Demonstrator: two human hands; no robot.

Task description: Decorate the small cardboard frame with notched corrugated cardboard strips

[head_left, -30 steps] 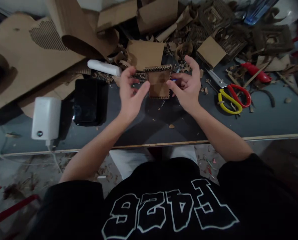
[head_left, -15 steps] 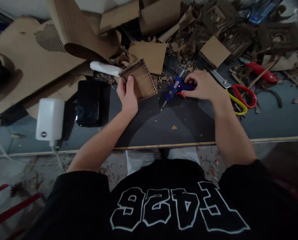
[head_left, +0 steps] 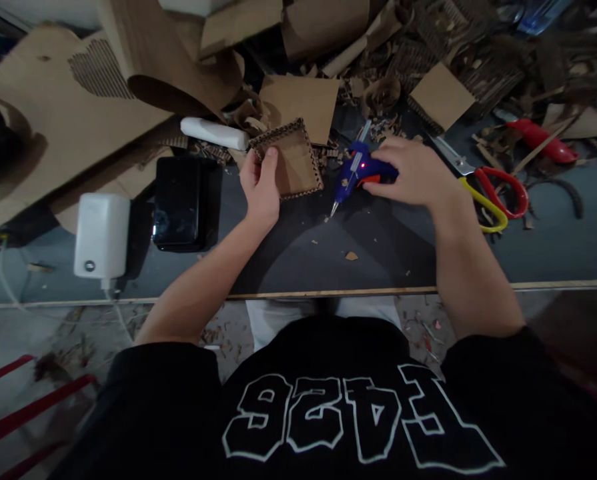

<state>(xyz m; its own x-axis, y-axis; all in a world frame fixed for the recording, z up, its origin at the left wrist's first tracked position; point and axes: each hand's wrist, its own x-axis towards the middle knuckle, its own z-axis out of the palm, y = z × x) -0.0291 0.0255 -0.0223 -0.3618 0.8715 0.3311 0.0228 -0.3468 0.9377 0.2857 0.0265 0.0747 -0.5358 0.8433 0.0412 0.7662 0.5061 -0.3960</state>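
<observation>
By L hand (head_left: pixel 261 191), square brown cardboard tray (head_left: pixel 298 167) w/ corrugated rim is gripped over bench (head_left: pixel 323 270); near it, blue plastic glue gun (head_left: pixel 351 175) is grasped by R hand (head_left: pixel 412 171). Gun pick-up prob. in progress; firm handle hold needed.

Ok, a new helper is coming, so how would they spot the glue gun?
On the grey table, find the right hand. The glue gun is in its grasp, left of the scissors. Being blue with a glowing red light sets it apart.
</observation>
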